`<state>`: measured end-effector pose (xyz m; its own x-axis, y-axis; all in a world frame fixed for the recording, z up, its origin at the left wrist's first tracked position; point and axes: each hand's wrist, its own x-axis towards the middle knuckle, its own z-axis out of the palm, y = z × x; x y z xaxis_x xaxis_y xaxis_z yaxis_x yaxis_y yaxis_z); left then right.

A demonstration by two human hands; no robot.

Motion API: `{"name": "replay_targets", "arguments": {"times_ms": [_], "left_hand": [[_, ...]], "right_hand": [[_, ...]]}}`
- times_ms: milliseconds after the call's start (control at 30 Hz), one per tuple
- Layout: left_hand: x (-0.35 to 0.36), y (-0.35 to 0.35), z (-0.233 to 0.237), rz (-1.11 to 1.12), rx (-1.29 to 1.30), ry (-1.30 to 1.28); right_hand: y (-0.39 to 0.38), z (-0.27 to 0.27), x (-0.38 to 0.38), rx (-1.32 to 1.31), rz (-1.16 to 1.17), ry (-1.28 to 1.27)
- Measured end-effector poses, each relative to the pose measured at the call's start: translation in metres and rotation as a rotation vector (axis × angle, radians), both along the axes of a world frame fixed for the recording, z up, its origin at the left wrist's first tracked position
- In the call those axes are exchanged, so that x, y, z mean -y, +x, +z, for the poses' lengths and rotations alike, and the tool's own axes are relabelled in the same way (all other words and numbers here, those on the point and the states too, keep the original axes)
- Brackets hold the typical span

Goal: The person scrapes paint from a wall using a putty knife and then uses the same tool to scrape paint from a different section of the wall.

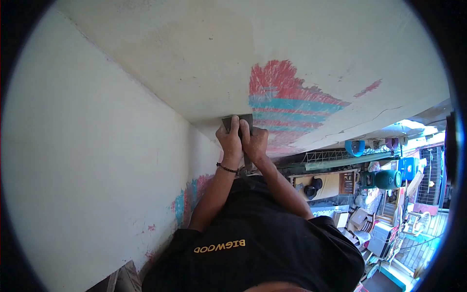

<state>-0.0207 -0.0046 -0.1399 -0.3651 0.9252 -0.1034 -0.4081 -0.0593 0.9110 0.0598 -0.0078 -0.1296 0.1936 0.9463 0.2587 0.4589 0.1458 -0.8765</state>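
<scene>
Both hands are wrapped around a dark, wide-bladed scraper (248, 118) held against the pale wall (209, 73). My left hand (229, 141), with a dark bracelet at its wrist, closes around its left side. On the other side, my right hand (256, 142) grips it, the two hands side by side. Both thumbs lie up along the blade, and the handle is partly hidden between the palms. Just right of the blade, a patch of red and blue striped paint (292, 104) shows through the pale coat.
A corner seam separates this surface from a second pale wall (97, 160) on the left, with red and blue patches low down. At right are a green gas cylinder (389, 179), a blue container (408, 168), a bench (331, 186) with dark items, and stacked boxes (360, 217).
</scene>
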Motion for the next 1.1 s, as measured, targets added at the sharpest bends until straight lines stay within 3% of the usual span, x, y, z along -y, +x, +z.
{"name": "replay_targets", "arguments": {"times_ms": [67, 267, 367, 567, 667, 800, 967, 1100], "left_hand": [[0.001, 0.005, -0.004, 0.037, 0.079, -0.025], [0.0, -0.004, -0.007, -0.056, 0.071, -0.026], [0.005, 0.005, -0.009, 0.054, 0.036, -0.033], [-0.006, -0.002, 0.04, -0.04, -0.054, 0.031], [0.001, 0.007, 0.015, 0.078, 0.028, -0.005], [0.0, 0.003, 0.024, 0.059, -0.073, -0.023], [0.002, 0.007, 0.009, 0.093, 0.014, -0.015], [-0.004, 0.0, 0.034, 0.017, -0.03, 0.053]], "right_hand": [[0.0, -0.016, 0.003, 0.019, 0.003, 0.028], [-0.001, 0.001, 0.007, -0.012, 0.023, 0.033], [0.0, -0.015, 0.008, -0.005, 0.017, -0.009], [0.0, 0.026, 0.001, 0.052, 0.016, 0.07], [-0.001, 0.008, 0.002, -0.01, 0.01, 0.093], [-0.002, 0.002, 0.005, 0.023, -0.003, 0.016], [0.001, 0.004, 0.006, -0.018, 0.043, -0.029], [-0.001, 0.034, 0.001, -0.007, 0.004, 0.058]]}}
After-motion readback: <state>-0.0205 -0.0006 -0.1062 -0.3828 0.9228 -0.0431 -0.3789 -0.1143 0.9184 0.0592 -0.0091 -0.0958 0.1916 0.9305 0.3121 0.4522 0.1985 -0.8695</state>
